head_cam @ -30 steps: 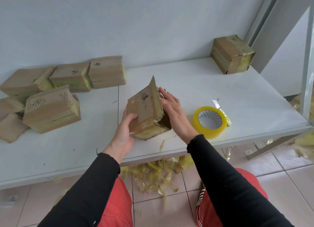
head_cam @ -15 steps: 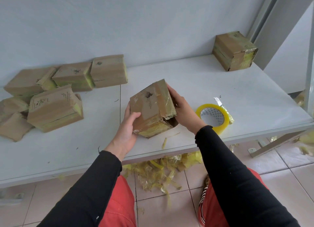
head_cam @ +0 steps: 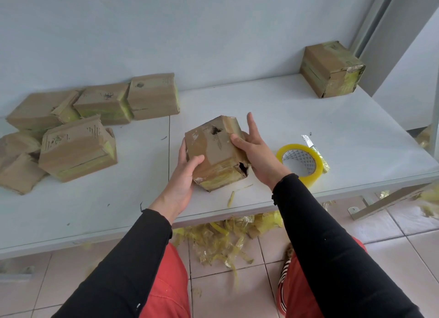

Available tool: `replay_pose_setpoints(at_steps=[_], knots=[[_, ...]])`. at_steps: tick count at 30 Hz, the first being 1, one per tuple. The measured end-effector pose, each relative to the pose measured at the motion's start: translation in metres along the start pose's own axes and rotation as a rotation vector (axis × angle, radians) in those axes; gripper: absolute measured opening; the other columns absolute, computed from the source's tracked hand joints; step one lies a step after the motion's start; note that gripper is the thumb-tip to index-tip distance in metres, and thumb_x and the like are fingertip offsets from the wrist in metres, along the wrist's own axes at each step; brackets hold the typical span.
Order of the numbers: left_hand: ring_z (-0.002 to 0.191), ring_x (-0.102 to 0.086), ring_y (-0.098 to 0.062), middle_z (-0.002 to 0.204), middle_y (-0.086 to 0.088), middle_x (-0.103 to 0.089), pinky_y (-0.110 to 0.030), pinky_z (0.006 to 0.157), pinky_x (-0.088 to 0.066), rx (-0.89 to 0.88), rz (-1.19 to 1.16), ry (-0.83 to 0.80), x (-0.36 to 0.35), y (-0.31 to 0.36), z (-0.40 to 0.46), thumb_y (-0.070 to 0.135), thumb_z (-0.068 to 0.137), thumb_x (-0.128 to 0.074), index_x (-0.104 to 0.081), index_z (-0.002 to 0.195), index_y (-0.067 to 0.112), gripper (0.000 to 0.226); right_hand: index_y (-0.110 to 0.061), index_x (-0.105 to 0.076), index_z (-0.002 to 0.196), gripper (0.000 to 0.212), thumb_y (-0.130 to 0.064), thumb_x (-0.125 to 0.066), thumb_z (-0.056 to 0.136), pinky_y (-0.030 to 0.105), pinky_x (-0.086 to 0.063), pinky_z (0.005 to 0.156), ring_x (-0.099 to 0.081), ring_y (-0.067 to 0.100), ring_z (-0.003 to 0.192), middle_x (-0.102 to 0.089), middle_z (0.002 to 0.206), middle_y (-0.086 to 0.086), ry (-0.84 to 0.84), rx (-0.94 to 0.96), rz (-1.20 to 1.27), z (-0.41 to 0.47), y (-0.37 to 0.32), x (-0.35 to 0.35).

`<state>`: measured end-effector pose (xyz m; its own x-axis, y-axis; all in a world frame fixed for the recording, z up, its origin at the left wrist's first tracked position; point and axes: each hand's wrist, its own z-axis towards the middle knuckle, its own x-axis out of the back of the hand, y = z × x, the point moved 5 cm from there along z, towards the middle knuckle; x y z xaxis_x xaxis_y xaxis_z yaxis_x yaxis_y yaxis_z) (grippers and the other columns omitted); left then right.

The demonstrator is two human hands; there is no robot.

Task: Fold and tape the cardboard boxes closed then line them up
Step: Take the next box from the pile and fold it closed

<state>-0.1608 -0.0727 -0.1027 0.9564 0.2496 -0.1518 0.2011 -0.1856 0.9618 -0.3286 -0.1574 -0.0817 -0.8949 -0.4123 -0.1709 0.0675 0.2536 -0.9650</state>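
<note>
Cardboard box (head_cam: 215, 151), worn and patched with brown tape, sits tilted between both hands just above the near edge of the white table (head_cam: 273, 108); a ragged hole shows in its top face and another at its lower right corner. Left hand (head_cam: 183, 175) grasps the box's left side, thumb curled over the front face. Right hand (head_cam: 256, 151) clasps the right side with its thumb pressed on the top flap and a finger pointing up. Just right of the box, behind the right wrist, a yellow tape roll (head_cam: 299, 163) lies flat on the table. Well to the box's left is a loose cluster of boxes (head_cam: 78, 132). Far beyond the box to its right, one taped box (head_cam: 331, 68) stands alone by the wall. Below the box, under the table edge, torn yellow tape scraps (head_cam: 223, 239) litter the tiled floor.
</note>
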Motion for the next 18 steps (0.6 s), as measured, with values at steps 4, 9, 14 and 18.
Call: replay_pose_setpoints(at_steps=[4,9,14,18], knots=[[0.127,-0.058,0.0,0.141,0.018,-0.062,-0.031,0.113,-0.041,-0.02,0.087,-0.002,-0.003,0.0,0.0,0.026,0.103,-0.061,-0.023,0.16,0.044,0.071,-0.037,-0.03,0.161,0.052,-0.033,-0.043,0.11,0.033,-0.033,0.121,-0.029,0.007,0.152,-0.021,0.168,-0.019,-0.001,-0.038,-0.106,0.0,0.009,-0.003],[0.118,-0.064,-0.003,0.136,0.011,-0.062,-0.027,0.101,-0.049,-0.012,0.128,0.054,-0.009,0.001,0.006,0.02,0.101,-0.065,-0.029,0.157,0.035,0.069,-0.036,-0.031,0.16,0.054,-0.042,-0.044,0.108,0.041,-0.045,0.115,-0.058,0.011,0.13,-0.055,0.148,-0.009,0.004,-0.114,-0.07,0.001,0.021,-0.006],[0.116,-0.066,-0.028,0.133,-0.011,-0.061,-0.05,0.095,-0.058,0.086,-0.082,0.227,-0.01,0.011,0.027,0.008,0.092,-0.064,-0.042,0.138,0.02,0.052,-0.031,-0.043,0.154,0.045,-0.028,-0.046,0.11,0.039,-0.056,0.102,-0.068,0.016,0.12,-0.067,0.136,-0.005,0.032,-0.153,0.014,0.003,0.021,-0.004],[0.134,-0.056,-0.025,0.149,0.003,-0.053,-0.058,0.109,-0.047,0.137,-0.007,0.214,-0.019,0.008,0.036,0.041,0.089,-0.073,-0.024,0.153,0.04,0.081,-0.036,-0.026,0.161,0.056,-0.027,-0.044,0.109,0.043,-0.05,0.11,-0.065,0.016,0.124,-0.06,0.146,-0.005,0.044,-0.177,0.072,0.004,0.023,-0.007]])
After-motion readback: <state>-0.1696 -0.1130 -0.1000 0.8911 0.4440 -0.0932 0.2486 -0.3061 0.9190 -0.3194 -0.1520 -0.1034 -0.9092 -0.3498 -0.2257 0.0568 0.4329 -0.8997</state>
